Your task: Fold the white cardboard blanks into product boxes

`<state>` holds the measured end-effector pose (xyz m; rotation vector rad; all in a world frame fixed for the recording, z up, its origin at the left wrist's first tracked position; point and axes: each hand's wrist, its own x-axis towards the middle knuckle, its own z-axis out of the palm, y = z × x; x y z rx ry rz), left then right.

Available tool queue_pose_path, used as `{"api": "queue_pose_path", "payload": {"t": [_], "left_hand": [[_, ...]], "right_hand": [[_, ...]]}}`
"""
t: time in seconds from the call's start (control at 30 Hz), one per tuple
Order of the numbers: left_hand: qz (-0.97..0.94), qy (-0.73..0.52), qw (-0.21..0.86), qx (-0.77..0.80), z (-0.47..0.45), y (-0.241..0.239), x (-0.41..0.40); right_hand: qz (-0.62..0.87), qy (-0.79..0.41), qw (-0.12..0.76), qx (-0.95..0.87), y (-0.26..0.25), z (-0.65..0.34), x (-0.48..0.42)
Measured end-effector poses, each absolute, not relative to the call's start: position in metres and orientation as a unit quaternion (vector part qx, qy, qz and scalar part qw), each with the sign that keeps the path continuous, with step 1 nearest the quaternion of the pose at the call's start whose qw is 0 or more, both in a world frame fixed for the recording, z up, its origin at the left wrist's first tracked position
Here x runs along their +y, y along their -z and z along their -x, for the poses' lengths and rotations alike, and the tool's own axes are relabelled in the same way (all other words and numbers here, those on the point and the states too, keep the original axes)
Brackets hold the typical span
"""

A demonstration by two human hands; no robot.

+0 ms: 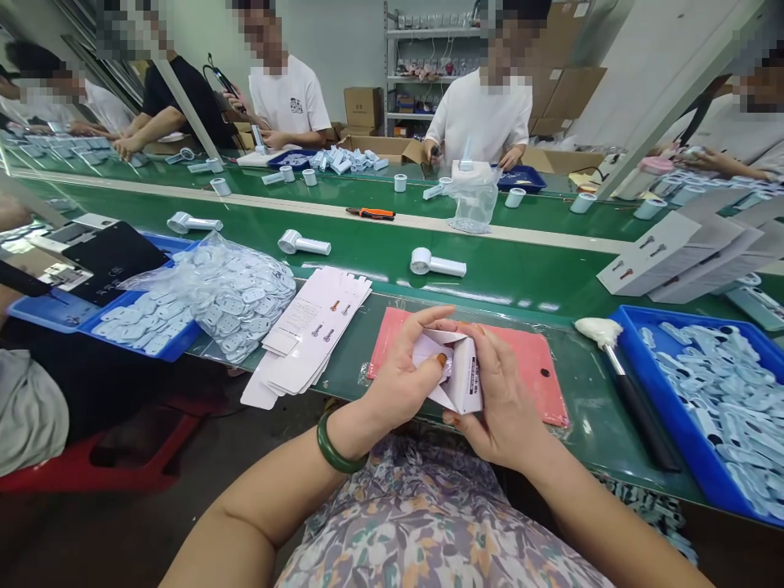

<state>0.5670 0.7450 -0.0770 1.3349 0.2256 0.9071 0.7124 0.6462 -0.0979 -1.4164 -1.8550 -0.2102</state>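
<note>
A small white cardboard box point(466, 377) with black print on one side is held between my two hands, its open end facing me. My left hand point(407, 367) grips it from the left, the thumb pressed on a flap at the opening. Along the right side, my right hand point(505, 396) wraps the box, with its thumb underneath. Beneath both hands lies a pink-red plastic sheet or pouch point(539, 367) on the table. To the left is a stack of flat printed cartons point(318, 335). What is inside the box I cannot make out.
A blue tray point(692, 482) of light-blue parts and a black-handled tool with a white head point(625, 384) lie right. A bag of pale-blue pieces point(245, 294) sits left. Handheld fans point(438, 263) lie on the green belt point(367, 278). Upright boxes point(649, 253) stand far right; co-workers sit opposite.
</note>
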Motion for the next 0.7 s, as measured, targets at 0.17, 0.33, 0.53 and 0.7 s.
{"api": "queue_pose_path", "payload": {"t": [0.17,0.33,0.53,0.7], "left_hand": [[-0.554,-0.355,0.748,0.09,-0.564,0.073,0.74],[-0.504,-0.37,0.776,0.082,-0.563,0.07,0.743],[-0.413,-0.48,0.772,0.046,-0.581,0.067,0.744],[-0.41,-0.481,0.774,0.04,-0.595,0.062,0.751]], "right_hand": [[0.547,0.083,0.396,-0.733,0.097,-0.718,0.647],[0.536,0.057,0.424,-0.728,0.092,-0.721,0.647],[0.554,0.017,0.429,-0.713,0.084,-0.721,0.658],[0.551,0.007,0.457,-0.698,0.082,-0.715,0.664]]}}
